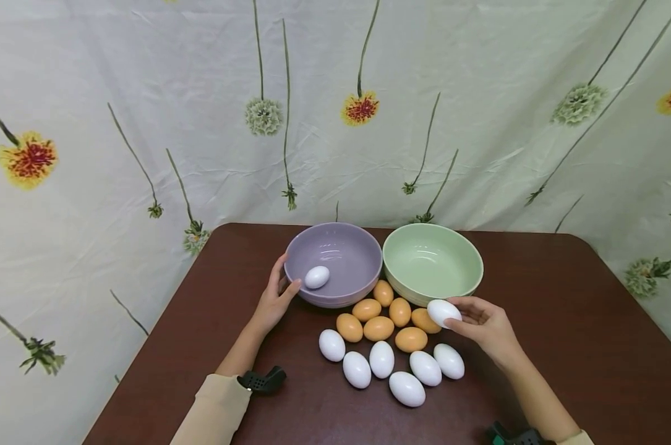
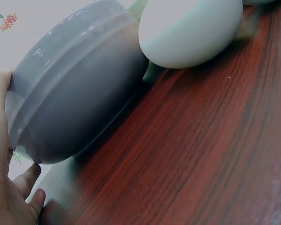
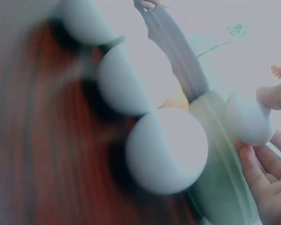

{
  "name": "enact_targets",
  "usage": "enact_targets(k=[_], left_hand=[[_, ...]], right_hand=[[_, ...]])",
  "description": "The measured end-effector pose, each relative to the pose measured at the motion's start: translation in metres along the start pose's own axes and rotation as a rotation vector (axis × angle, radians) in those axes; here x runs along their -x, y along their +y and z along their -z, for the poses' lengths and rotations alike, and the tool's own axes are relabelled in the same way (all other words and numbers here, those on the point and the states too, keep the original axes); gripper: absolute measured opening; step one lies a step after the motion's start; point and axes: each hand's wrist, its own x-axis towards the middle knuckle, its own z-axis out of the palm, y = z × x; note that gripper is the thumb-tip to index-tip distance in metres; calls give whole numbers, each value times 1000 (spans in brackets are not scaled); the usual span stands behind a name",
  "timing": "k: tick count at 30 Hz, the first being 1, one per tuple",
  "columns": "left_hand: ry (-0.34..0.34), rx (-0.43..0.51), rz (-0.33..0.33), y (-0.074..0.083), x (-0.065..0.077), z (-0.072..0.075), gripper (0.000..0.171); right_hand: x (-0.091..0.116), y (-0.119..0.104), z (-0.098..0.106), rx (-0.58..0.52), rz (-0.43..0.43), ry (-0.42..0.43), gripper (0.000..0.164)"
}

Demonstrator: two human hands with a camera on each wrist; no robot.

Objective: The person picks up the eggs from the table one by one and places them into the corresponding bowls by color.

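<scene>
My left hand (image 1: 272,304) grips the left side of a purple bowl (image 1: 350,259), its thumb near the front rim and its fingers along the outer wall. One white egg (image 1: 316,277) lies inside that bowl. Between the thumb and fingers of my right hand (image 1: 495,332), a white egg (image 1: 444,314) is pinched, raised just in front of the green bowl (image 1: 432,262). The right wrist view shows this held egg (image 3: 249,118) against the green bowl's outer wall. Below the held egg, an orange egg (image 1: 424,321) is partly hidden.
Several orange eggs (image 1: 378,329) cluster in front of the two bowls, which stand side by side at the back of the dark table (image 1: 201,321). Several white eggs (image 1: 407,389) lie nearer, between my forearms. A flowered cloth (image 1: 201,93) hangs behind the table.
</scene>
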Motion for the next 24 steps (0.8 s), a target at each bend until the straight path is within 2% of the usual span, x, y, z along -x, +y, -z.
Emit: enact_targets(k=[17, 24], left_hand=[[0, -4, 16, 2, 1, 0, 70], [-3, 2, 7, 2, 1, 0, 70]], right_hand=[[-27, -28, -31, -37, 38, -86, 38], [-39, -34, -44, -90, 47, -131, 39]])
